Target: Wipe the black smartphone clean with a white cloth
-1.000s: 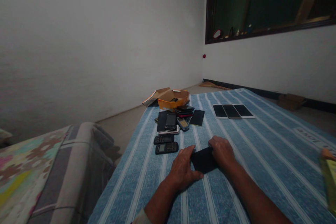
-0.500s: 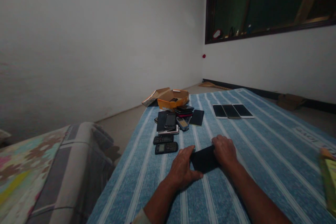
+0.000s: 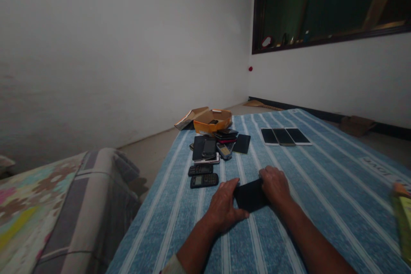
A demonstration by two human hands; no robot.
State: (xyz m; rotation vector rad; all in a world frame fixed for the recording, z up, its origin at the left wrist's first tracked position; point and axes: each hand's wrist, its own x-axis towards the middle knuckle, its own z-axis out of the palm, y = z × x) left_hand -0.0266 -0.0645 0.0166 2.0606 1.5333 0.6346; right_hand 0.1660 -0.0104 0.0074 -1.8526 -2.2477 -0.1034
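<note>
A black smartphone (image 3: 250,196) lies crosswise between my two hands, low over the blue striped cloth (image 3: 180,222). My left hand (image 3: 225,203) grips its left end, thumb at the near edge and fingers at the far edge. Around the right end, my right hand (image 3: 275,185) is closed, hiding that corner. To the left of my left hand are two black keypad phones (image 3: 204,180), one behind the other. Beyond them is a pile of phones, with a dark touchscreen phone (image 3: 209,148) and a silver keypad phone (image 3: 224,150) on top.
An open orange box (image 3: 210,127) stands at the back of the pile, a small phone inside. Three flat smartphones (image 3: 284,136) lie side by side at the far right. A yellow-green object (image 3: 403,218) shows at the right edge. On the left is a cloth-covered surface (image 3: 86,205).
Hardly anything differs: the whole view has shifted very slightly. Both hands keep the same hold on the black smartphone.
</note>
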